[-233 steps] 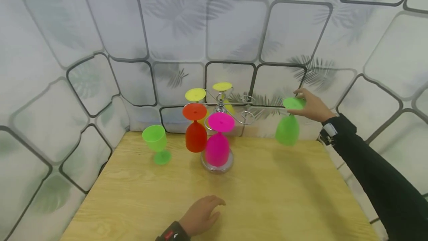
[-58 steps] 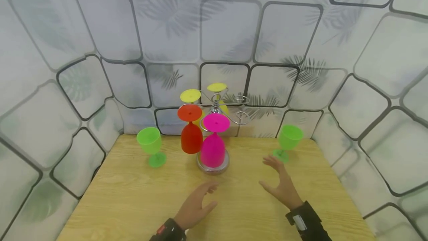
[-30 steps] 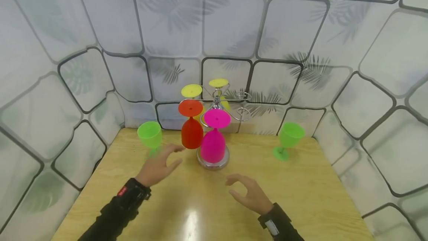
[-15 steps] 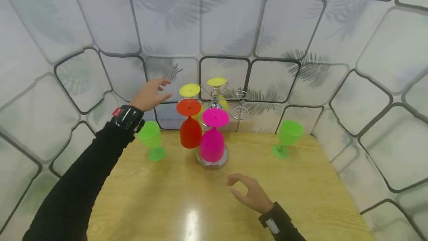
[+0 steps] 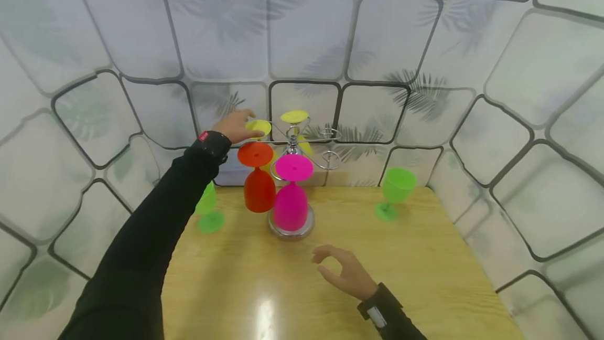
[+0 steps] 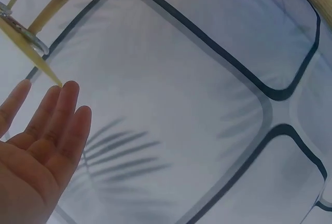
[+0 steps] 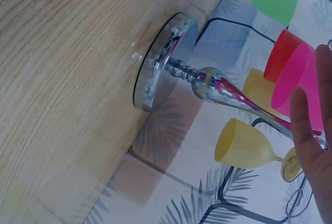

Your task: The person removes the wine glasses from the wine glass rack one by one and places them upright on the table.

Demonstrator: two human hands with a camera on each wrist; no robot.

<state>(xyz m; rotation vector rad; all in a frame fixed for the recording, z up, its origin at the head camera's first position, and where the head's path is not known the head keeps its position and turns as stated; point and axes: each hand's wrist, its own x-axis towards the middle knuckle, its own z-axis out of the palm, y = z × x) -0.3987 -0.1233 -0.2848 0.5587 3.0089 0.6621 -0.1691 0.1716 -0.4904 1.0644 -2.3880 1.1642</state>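
My left hand [image 5: 234, 126] is at the foot of a yellow goblet [image 5: 259, 128] that hangs upside down on a chrome rack [image 5: 291, 147]. In the left wrist view its fingers [image 6: 67, 112] are fairly straight, tips by the edge of the yellow foot [image 6: 44, 68]; whether they touch it I cannot tell. My right hand [image 5: 346, 273] hovers over the table's front, fingers loosely bent, holding nothing. Also hanging upside down are a red goblet [image 5: 259, 190], a magenta goblet [image 5: 290, 208] and a second yellow goblet [image 5: 294, 116].
A green goblet [image 5: 211, 222] stands upright at the table's left, partly hidden by my left sleeve. Another green goblet [image 5: 398, 185] stands at the back right. The rack's round base [image 5: 309, 224] rests on the wooden table [image 5: 415, 261]. A patterned wall lies behind.
The green goblet first held upside down by my right hand now stands upright; that hand has drawn back. My left hand has risen from the table to the yellow goblet's foot.
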